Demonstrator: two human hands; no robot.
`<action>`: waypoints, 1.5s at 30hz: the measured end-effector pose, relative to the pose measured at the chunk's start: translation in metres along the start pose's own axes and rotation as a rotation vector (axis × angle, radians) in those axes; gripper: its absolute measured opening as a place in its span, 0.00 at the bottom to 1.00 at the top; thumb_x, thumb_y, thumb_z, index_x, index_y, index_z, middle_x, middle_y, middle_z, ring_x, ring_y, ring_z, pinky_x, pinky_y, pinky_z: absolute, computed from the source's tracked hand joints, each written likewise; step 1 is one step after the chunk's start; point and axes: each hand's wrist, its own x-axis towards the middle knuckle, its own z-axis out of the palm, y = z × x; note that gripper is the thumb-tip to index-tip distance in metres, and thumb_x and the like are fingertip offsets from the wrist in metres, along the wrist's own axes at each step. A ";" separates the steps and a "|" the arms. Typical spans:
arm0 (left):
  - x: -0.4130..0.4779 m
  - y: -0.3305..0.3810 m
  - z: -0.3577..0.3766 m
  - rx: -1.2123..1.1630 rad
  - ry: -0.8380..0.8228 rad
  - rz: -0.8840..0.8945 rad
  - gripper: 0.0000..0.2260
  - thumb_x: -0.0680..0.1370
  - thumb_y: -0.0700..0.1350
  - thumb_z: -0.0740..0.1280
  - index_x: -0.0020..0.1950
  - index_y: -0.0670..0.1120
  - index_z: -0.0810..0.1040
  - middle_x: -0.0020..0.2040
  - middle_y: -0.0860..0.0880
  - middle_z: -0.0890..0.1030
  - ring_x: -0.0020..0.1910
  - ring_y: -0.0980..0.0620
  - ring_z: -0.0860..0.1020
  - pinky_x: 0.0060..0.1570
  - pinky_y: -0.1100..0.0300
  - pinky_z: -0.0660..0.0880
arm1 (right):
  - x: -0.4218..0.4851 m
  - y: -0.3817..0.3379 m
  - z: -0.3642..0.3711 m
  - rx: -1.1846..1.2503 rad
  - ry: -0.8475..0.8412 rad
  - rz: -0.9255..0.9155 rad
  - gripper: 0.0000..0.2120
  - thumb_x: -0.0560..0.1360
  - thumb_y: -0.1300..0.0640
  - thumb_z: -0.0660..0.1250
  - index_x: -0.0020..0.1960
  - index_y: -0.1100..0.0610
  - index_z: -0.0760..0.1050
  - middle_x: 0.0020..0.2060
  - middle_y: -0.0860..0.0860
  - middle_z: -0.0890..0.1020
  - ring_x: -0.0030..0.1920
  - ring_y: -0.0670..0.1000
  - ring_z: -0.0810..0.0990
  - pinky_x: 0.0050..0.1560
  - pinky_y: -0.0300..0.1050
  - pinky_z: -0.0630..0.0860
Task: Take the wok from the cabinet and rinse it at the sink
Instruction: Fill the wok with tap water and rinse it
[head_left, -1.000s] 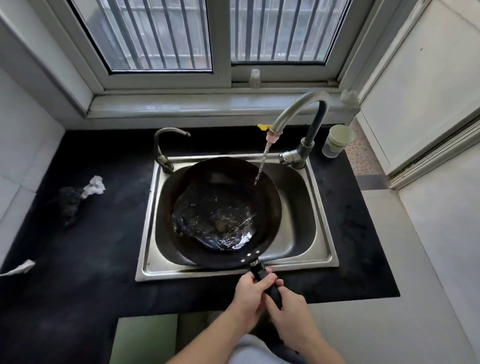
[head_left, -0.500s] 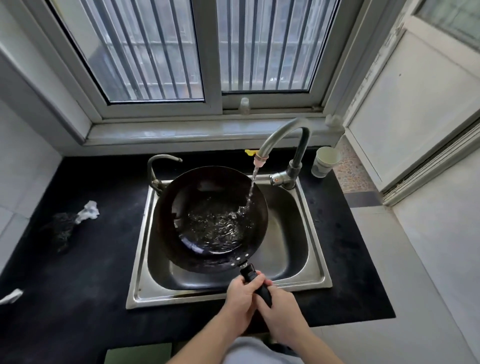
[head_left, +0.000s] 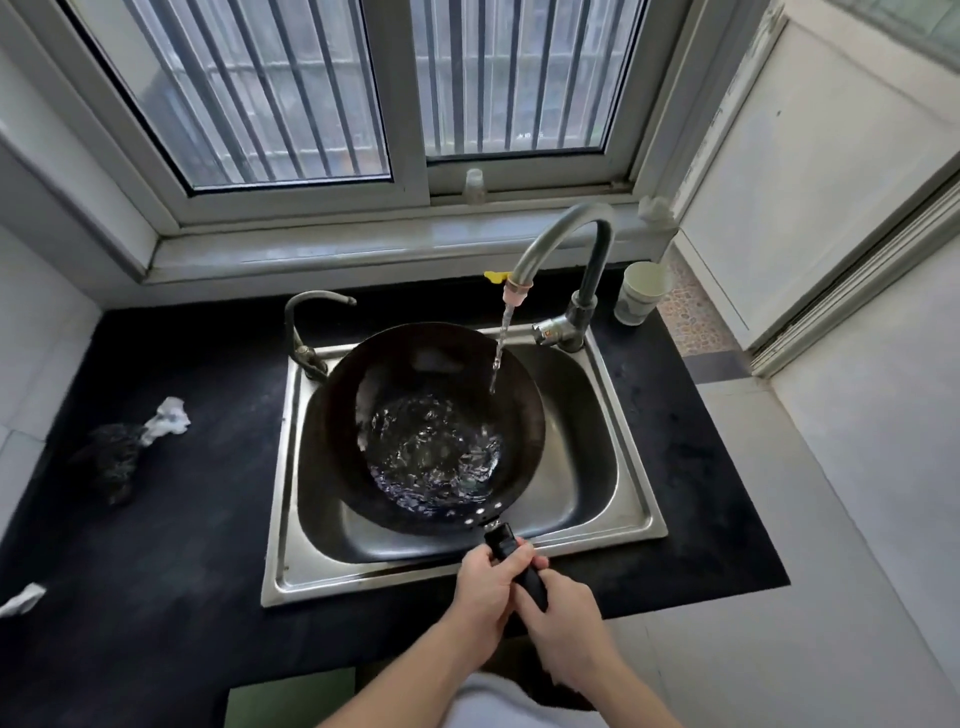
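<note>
A dark round wok (head_left: 400, 364) hangs over the steel sink (head_left: 613, 499), tilted slightly, with rippling water pooled in its bottom. Its black handle (head_left: 506, 545) points toward me. My left hand (head_left: 485, 587) grips the handle close to the wok. My right hand (head_left: 563, 623) grips it just behind. A thin stream of water falls from the tall curved tap (head_left: 558, 239) onto the wok's right inner wall.
A second small tap (head_left: 306, 322) stands at the sink's back left corner. A paper cup (head_left: 641, 293) sits right of the tall tap. On the black counter (head_left: 182, 571) lie a dark scourer (head_left: 106, 460) and crumpled paper (head_left: 169, 415). A small bottle (head_left: 474, 184) stands on the window sill.
The wok has been swirled in the sink, shifting toward the back and tilting, and the water inside has sloshed. Both hands keep their grip on the handle.
</note>
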 end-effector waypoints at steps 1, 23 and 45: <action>0.003 0.003 0.004 -0.001 0.001 0.012 0.02 0.78 0.32 0.65 0.48 0.38 0.74 0.37 0.41 0.81 0.36 0.49 0.80 0.38 0.59 0.79 | 0.005 -0.001 -0.003 0.005 -0.002 -0.015 0.13 0.77 0.49 0.66 0.53 0.58 0.80 0.45 0.51 0.86 0.46 0.51 0.83 0.41 0.38 0.69; 0.008 0.000 0.007 0.036 0.146 0.037 0.03 0.77 0.34 0.67 0.50 0.35 0.76 0.38 0.41 0.83 0.35 0.48 0.81 0.39 0.57 0.80 | 0.023 0.007 -0.004 0.071 -0.134 -0.005 0.11 0.76 0.46 0.65 0.42 0.53 0.77 0.29 0.47 0.79 0.26 0.45 0.75 0.30 0.42 0.73; 0.001 0.004 -0.011 0.088 0.184 0.020 0.05 0.76 0.34 0.69 0.51 0.35 0.77 0.39 0.40 0.84 0.40 0.45 0.82 0.41 0.54 0.80 | 0.010 -0.007 0.015 0.090 -0.106 0.032 0.13 0.76 0.48 0.65 0.39 0.56 0.78 0.33 0.50 0.82 0.33 0.48 0.78 0.34 0.38 0.69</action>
